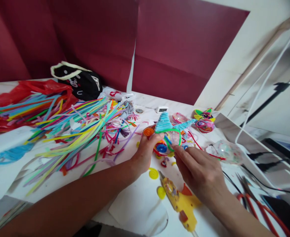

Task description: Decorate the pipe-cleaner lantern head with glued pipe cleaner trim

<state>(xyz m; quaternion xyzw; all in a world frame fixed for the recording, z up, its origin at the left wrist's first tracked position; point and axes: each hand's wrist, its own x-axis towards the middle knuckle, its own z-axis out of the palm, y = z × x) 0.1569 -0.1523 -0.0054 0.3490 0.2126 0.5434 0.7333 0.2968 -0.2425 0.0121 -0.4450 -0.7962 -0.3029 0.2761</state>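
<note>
My left hand (145, 154) is closed on the left side of a pipe-cleaner craft (163, 123). The craft has two light blue ribbed points on top, a green outline, an orange coil at the left and a blue coil below. On its right side, my right hand (200, 169) pinches at the green-edged part, the fingertips partly hidden. Below the hands a yellow hot glue gun (184, 207) lies on the white table (137, 200). Two yellow discs, a coiled one (153, 173) and another (161, 193), lie left of its nozzle.
Loose colourful pipe cleaners (83, 131) spread across the left, beside a red plastic bag (48, 87) and a black bag (85, 84). Red-handled scissors or pliers (265, 210) lie at the right. Clear plastic (226, 152) and a finished-looking colourful craft (205, 120) stand farther right.
</note>
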